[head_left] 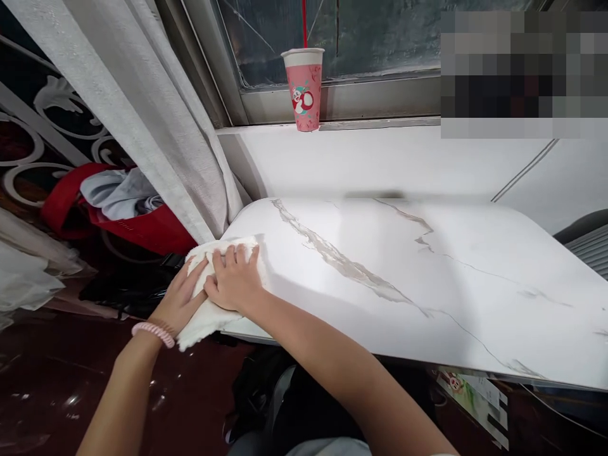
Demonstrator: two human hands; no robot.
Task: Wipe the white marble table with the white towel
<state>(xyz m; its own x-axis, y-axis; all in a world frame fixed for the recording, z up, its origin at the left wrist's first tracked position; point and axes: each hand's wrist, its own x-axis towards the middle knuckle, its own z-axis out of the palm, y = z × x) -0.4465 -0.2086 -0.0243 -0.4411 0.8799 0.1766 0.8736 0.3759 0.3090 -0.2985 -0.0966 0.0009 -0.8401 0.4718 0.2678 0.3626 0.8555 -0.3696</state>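
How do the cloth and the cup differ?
The cloth is plain white; the cup is mostly pink with a printed picture. The cloth lies under the left hand and right hand, partly past the edge of the table; the cup stands upright by the window, untouched. Both show some white.

Cloth [205, 322] on left end of table [456, 285]; cup [304, 95] on windowsill [380, 122] behind; curtain [142, 107] left.

A white, brown-veined table [441, 291] is spanning the centre and right of the frame, a cloth [205, 322] lying over its left end; at top centre, a cup [304, 95] is standing on the windowsill [380, 123].
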